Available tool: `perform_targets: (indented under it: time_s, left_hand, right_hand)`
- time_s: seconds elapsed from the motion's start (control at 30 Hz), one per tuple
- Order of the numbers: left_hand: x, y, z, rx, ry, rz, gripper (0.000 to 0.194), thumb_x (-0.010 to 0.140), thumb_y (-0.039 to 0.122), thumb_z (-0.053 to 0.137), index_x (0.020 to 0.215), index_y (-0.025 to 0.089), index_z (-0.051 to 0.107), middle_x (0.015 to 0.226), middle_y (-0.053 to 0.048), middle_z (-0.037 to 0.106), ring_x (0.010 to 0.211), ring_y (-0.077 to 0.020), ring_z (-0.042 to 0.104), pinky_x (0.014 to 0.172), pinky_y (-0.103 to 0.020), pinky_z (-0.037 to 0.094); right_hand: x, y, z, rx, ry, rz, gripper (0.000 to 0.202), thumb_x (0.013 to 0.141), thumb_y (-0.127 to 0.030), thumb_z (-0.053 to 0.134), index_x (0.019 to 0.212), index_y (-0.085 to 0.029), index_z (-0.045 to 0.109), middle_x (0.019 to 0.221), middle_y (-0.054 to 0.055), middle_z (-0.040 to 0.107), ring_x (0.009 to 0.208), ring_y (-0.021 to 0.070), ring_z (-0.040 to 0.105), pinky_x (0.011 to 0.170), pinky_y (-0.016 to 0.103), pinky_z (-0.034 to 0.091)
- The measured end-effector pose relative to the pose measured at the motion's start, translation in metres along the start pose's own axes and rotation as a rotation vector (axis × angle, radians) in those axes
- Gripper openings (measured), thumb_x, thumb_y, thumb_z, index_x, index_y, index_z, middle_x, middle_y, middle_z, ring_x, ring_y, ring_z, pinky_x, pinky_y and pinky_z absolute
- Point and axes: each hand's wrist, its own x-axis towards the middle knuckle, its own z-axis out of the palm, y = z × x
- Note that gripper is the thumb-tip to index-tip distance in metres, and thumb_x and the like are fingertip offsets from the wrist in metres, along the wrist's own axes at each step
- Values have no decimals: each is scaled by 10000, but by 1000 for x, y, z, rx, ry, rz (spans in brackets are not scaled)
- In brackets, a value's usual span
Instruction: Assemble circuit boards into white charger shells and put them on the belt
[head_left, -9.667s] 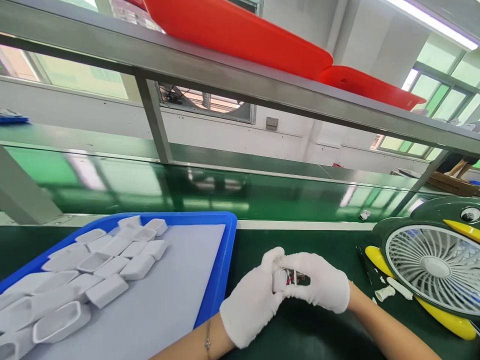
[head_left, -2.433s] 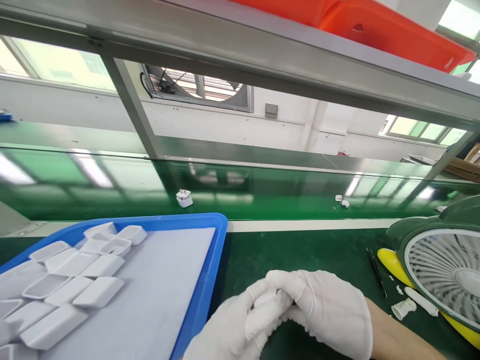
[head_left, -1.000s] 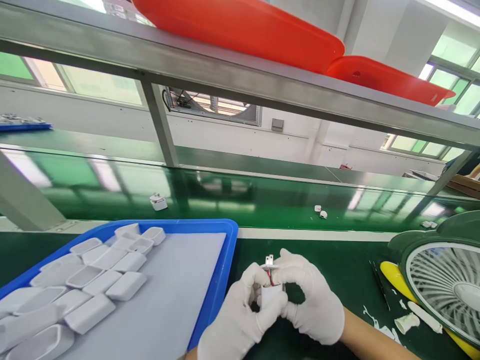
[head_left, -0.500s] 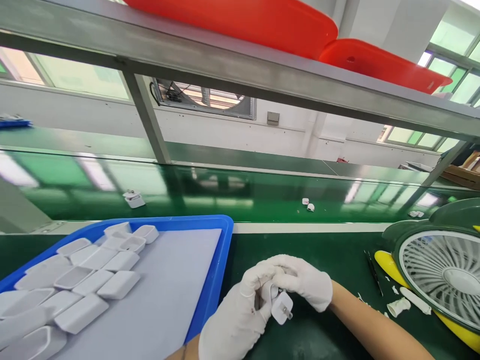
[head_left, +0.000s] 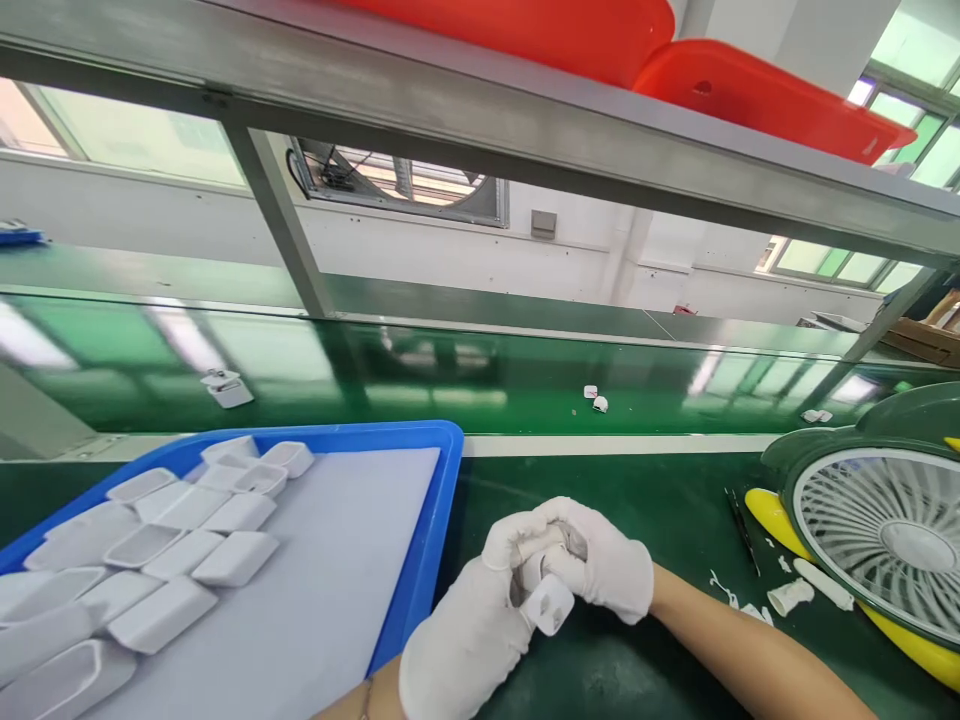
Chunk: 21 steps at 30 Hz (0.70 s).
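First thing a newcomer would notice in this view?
Probably the large red bins on the metal shelf across the top. Next, the blue tray at lower left, with white plastic shells crowded on its left side. Then the green-framed fan with yellow parts at the right edge, and the white-gloved left hand and right hand around a small white piece, low centre.

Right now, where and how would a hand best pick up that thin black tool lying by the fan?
Probably a fingertip pinch at the middle of the black tool, from above and its left. It lies flat and is slender, and bare bench is open on that side, while the fan and its yellow part crowd the right.
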Motion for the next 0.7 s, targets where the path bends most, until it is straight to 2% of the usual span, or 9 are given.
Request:
perform_targets:
  time_s: [0.07,0.17,0.27,0.33,0.4,0.47,0.6,0.7]
  left_hand:
    - [2,2,-1,-23,17,-43,289,810,311,629,1064,260,501,656,21,662,602,-159,637,626,-289,529]
    - [9,12,-5,-50,120,-194,428,707,303,748,1052,233,505,562,53,628,431,-120,563,432,-209,442]
    - [22,20,-13,-144,157,-328,312,705,432,720,741,184,533,456,54,570,285,-76,462,332,-180,350]
    - [30,18,-20,-202,192,-338,416,744,532,631,600,186,450,457,36,576,237,-55,424,300,-172,303]
    - [35,12,-25,-237,246,-338,455,766,569,574,575,192,408,453,34,581,201,-41,381,274,-162,239]
    - [38,6,-28,-270,267,-350,456,763,566,578,568,193,405,436,27,583,188,-46,376,265,-159,203]
    - [36,3,-26,-308,271,-359,458,754,544,615,538,186,428,343,21,532,184,-49,363,267,-147,187]
    - [36,9,-23,-324,284,-352,457,724,551,652,542,182,455,319,19,516,199,-55,374,266,-144,211]
  right_hand:
    - [2,3,4,42,60,1,412,670,-366,760,1010,-180,617,698,-25,564,590,96,494,606,249,451]
    - [6,-1,6,202,3,56,474,785,-535,636,1101,-183,605,847,45,650,683,152,602,679,327,507]
    - [8,-6,2,415,-33,102,575,884,-624,456,1222,-171,563,1044,123,676,903,228,661,821,424,514]
    - [9,-6,-2,452,33,137,579,880,-621,480,1201,-151,585,1144,155,657,1022,261,643,883,449,494]
    - [10,-3,-5,446,95,183,557,861,-609,527,1136,-133,618,1131,171,667,1007,275,652,860,455,507]
    - [11,1,-5,449,105,203,543,845,-604,557,1077,-120,640,1060,168,691,964,270,666,838,444,517]
    - [10,1,-2,404,60,186,518,857,-586,550,1018,-107,661,975,149,700,932,248,673,840,409,518]
    - [13,-9,-1,300,-8,127,482,883,-550,533,1054,-113,644,1016,146,682,961,250,663,875,426,502]
